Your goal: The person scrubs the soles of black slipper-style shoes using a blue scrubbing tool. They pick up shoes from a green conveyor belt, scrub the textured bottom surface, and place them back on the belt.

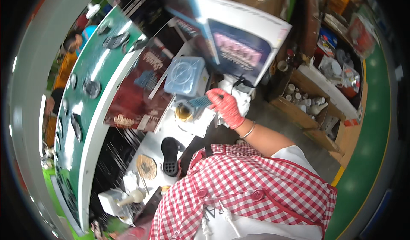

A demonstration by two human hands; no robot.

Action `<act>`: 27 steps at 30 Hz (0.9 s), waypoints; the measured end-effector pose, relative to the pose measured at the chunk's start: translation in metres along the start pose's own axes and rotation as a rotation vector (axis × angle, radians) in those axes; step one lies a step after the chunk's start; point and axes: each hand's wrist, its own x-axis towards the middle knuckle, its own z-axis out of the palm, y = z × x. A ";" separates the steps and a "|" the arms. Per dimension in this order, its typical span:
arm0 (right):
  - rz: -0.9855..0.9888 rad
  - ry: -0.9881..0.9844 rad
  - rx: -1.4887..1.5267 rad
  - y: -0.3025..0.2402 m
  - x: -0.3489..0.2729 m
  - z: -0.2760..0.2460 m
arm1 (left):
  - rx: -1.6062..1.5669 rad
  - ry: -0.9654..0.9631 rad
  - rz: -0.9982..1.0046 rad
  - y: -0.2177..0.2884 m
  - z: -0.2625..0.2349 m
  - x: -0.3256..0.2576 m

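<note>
My right hand (227, 107), in a pinkish-red glove, is closed on a blue strip-like brush (200, 102), blurred in part. The brush reaches over a small bowl with yellowish contents (183, 111). Behind that bowl stands a clear plastic tub with a bluish lid (185, 76). Nearer to me, a black shoe sole (170, 156) with a gridded heel shows above the white work surface (160, 137). A bit of my left hand (179, 168), also in a pinkish glove, shows at the sole's heel edge and seems closed on it; the rest is hidden by my checked apron.
To the left, a green conveyor belt (92, 64) carries several dark shoe parts. A brown patch (146, 166) and a pale bottle (136, 196) lie on the near surface. Printed cartons (239, 35) stand behind. On the right, a cardboard box (294, 79) holds several pale containers.
</note>
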 end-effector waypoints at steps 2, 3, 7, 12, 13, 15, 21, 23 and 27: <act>-0.035 0.014 -0.075 0.005 0.006 -0.003 | 0.072 0.006 0.017 0.003 0.018 -0.004; -0.043 0.016 -0.137 0.006 0.008 -0.004 | 0.085 -0.029 0.034 0.003 0.019 -0.004; -0.039 0.039 -0.241 -0.002 0.006 0.012 | 0.000 -0.100 0.113 0.008 0.042 -0.010; -0.081 0.068 -0.308 0.002 0.005 0.027 | 0.037 -0.198 0.226 0.024 0.069 -0.020; -0.074 0.074 -0.323 0.004 0.005 0.031 | 0.041 -0.218 0.241 0.027 0.068 -0.023; -0.062 0.092 -0.355 0.006 0.004 0.037 | -0.008 -0.291 0.190 0.032 0.066 -0.025; -0.064 0.108 -0.403 0.013 0.002 0.042 | -0.104 -0.374 0.106 0.034 0.064 -0.029; -0.072 0.111 -0.451 0.012 0.000 0.046 | -0.079 -0.434 0.130 0.036 0.060 -0.023; -0.068 0.121 -0.590 0.015 0.003 0.049 | -0.042 -0.451 0.154 0.042 0.071 -0.027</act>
